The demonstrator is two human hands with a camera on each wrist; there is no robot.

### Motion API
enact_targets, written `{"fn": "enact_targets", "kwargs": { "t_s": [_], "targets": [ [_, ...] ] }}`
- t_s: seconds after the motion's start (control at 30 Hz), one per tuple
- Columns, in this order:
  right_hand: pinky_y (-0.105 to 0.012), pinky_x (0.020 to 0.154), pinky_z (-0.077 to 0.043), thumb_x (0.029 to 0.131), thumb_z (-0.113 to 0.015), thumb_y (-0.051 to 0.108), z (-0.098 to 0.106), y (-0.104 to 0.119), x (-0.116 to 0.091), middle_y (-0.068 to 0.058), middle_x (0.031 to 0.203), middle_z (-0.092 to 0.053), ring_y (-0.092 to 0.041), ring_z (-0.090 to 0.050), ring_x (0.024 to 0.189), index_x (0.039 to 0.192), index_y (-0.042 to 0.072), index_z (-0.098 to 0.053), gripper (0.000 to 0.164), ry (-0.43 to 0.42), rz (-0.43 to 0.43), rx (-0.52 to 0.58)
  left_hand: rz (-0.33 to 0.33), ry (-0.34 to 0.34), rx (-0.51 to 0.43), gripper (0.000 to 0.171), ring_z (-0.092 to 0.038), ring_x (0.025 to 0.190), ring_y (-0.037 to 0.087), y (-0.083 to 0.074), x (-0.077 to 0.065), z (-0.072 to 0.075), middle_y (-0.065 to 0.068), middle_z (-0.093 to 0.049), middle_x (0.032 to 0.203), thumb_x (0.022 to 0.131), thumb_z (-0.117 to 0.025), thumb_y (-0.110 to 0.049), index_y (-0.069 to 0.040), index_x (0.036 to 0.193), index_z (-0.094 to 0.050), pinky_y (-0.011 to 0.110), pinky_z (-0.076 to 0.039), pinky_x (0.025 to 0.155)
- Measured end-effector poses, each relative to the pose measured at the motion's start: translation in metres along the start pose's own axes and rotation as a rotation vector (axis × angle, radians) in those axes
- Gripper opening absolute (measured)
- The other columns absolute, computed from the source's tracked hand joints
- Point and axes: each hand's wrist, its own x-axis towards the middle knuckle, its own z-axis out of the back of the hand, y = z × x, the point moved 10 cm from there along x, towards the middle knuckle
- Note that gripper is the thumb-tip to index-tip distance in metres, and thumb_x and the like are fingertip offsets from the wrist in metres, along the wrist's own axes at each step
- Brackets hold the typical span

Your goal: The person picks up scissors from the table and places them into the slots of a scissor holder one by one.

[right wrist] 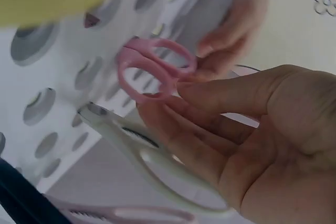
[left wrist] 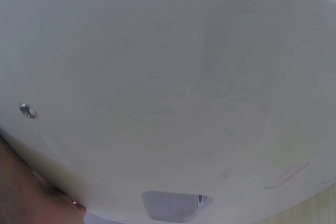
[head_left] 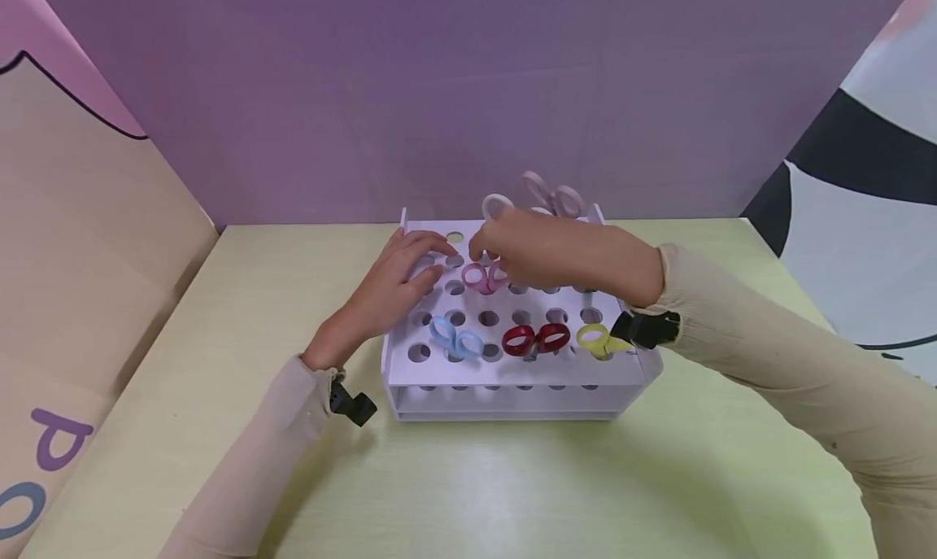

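Pink scissors [head_left: 479, 279] stand handles-up in a hole of a white rack [head_left: 439, 376], blades hidden. My right hand [head_left: 538, 246] pinches one of their finger loops between thumb and fingers; the right wrist view shows these pink scissors [right wrist: 152, 66] close up. Over the rack's left side lies my left hand [head_left: 398, 282], fingers spread across the holes, holding nothing. The left wrist view mostly shows the rack's side panel [left wrist: 157, 93], with part of the left hand [left wrist: 37, 203] at the corner.
Light blue [head_left: 455, 339], red [head_left: 536, 340] and yellow scissors [head_left: 600, 341] stand in the rack's front. White scissors [head_left: 498, 206] and pale mauve scissors [head_left: 554, 194] rise at the back. A purple wall [head_left: 468, 95] stands behind the pale table [head_left: 476, 494].
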Motion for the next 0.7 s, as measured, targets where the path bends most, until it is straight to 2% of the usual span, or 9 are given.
{"fn": "enact_targets", "kwargs": {
  "t_s": [0.1,0.17,0.2,0.3,0.37,0.43,0.53,0.7],
  "targets": [
    [-0.036,0.084,-0.058,0.091,-0.067,0.001,0.008,-0.004,-0.012,-0.010,0.125,-0.066,-0.026,-0.063,0.108,0.131,0.010,-0.065,0.040,-0.024,-0.024,0.014,0.008,-0.028,-0.038,0.027,-0.046,0.133,0.023,0.000,0.001,0.002,0.008,-0.058,0.133,0.096,-0.053,-0.013,-0.006,0.119,-0.066,0.039,-0.002,0.124],
    [-0.037,0.085,-0.057,0.092,-0.067,0.003,0.013,-0.005,-0.023,-0.009,0.125,-0.067,-0.025,-0.064,0.105,0.130,0.010,-0.066,0.038,-0.058,-0.019,0.007,0.015,-0.048,-0.070,0.025,-0.048,0.131,0.022,-0.001,0.001,0.002,0.007,-0.060,0.130,0.096,-0.054,-0.011,-0.007,0.117,-0.067,0.038,-0.002,0.123],
    [-0.038,0.088,-0.054,0.092,-0.067,0.003,0.016,-0.005,-0.029,-0.009,0.124,-0.068,-0.024,-0.065,0.100,0.128,0.010,-0.067,0.037,-0.080,-0.008,-0.003,0.018,-0.055,-0.084,0.024,-0.049,0.131,0.021,0.000,0.001,0.002,0.006,-0.061,0.129,0.096,-0.054,-0.011,-0.007,0.116,-0.068,0.038,-0.003,0.123],
    [-0.037,0.081,-0.053,0.093,-0.064,0.001,0.020,-0.004,-0.051,-0.007,0.111,-0.072,-0.018,-0.065,0.080,0.124,0.009,-0.069,0.032,-0.143,0.038,0.026,0.021,-0.069,-0.117,0.022,-0.050,0.130,0.020,-0.001,0.002,0.003,0.005,-0.062,0.128,0.096,-0.056,-0.010,-0.009,0.114,-0.069,0.037,-0.005,0.124],
    [-0.033,0.074,-0.051,0.094,-0.062,0.001,0.019,-0.004,-0.067,-0.005,0.102,-0.073,-0.014,-0.061,0.070,0.123,0.009,-0.069,0.031,-0.171,0.046,0.062,0.029,-0.072,-0.131,0.021,-0.049,0.131,0.019,-0.001,-0.001,0.005,0.004,-0.061,0.130,0.097,-0.056,-0.010,-0.011,0.113,-0.069,0.040,-0.013,0.123],
    [-0.029,0.065,-0.051,0.095,-0.062,0.002,0.019,-0.003,-0.083,-0.002,0.098,-0.071,-0.012,-0.058,0.068,0.122,0.009,-0.069,0.029,-0.207,0.064,0.100,0.037,-0.070,-0.146,0.020,-0.047,0.133,0.018,-0.003,-0.008,0.009,0.003,-0.059,0.133,0.097,-0.056,-0.010,-0.011,0.113,-0.069,0.042,-0.022,0.120],
    [-0.028,0.067,-0.053,0.095,-0.064,0.003,0.020,-0.007,-0.103,0.000,0.101,-0.071,-0.010,-0.060,0.074,0.121,0.010,-0.070,0.027,-0.290,0.078,0.112,0.049,-0.058,-0.148,0.020,-0.043,0.137,0.019,-0.006,-0.023,0.016,0.003,-0.055,0.139,0.099,-0.057,-0.011,-0.011,0.115,-0.068,0.046,-0.032,0.115],
    [-0.034,0.073,-0.058,0.088,-0.070,-0.002,0.019,-0.023,-0.139,0.001,0.106,-0.073,-0.011,-0.068,0.087,0.115,0.011,-0.073,0.029,-0.495,0.100,0.119,0.009,-0.029,-0.121,0.018,-0.037,0.142,0.020,-0.018,-0.050,0.021,0.001,-0.048,0.148,0.099,-0.059,-0.011,-0.010,0.115,-0.067,0.048,-0.035,0.113]
  ]
}}
